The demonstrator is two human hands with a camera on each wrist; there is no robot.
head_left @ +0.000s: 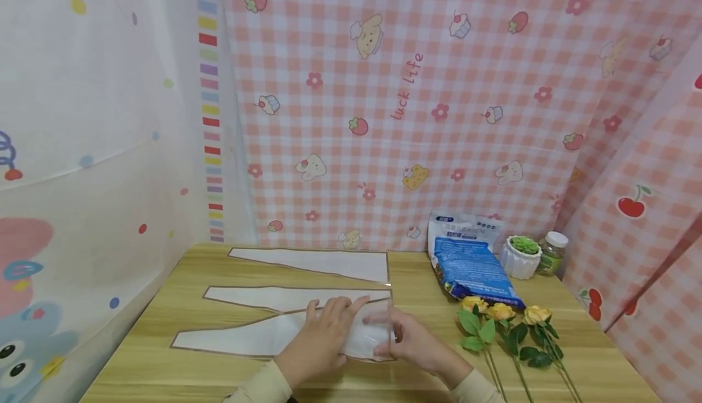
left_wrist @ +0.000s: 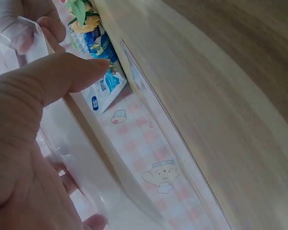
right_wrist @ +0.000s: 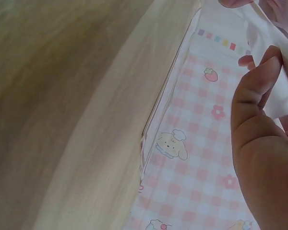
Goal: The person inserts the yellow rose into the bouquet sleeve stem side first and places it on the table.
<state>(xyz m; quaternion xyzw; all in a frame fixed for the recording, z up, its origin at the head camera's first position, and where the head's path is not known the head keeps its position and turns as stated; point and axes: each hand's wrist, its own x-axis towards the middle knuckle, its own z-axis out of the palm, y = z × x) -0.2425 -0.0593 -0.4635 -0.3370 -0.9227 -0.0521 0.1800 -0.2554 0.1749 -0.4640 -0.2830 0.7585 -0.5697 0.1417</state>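
The left hand (head_left: 322, 333) hides the middle of the nearest white wrapper (head_left: 236, 339), holding it between an outstretched thumb and fingers that lie over the far side, while the right hand (head_left: 408, 339) curls round its wide end with a gap between thumb and forefinger. Glare on the clear film blurs the right fingertips, and whether they take one layer or both cannot be told. The left wrist view shows this wrapper raised off the table (head_left: 142, 342). Three wrappers are in sight, each tapering leftward with a brown border: the far wrapper (head_left: 351, 264), the middle wrapper (head_left: 247, 297), partly covered at its wide end by the left fingers, and the one in the hands. On the right there are three yellow roses (head_left: 501, 312), running out of the bottom of the head view, one blue and white bag (head_left: 471, 269), one potted plant (head_left: 523, 246) and one lidded jar (head_left: 551, 256). The far wrapper lies close to the table's back edge, below the checked curtain (head_left: 417, 86). Wood shows left of the narrow tips, and a slimmer strip parts the right hand from the roses.
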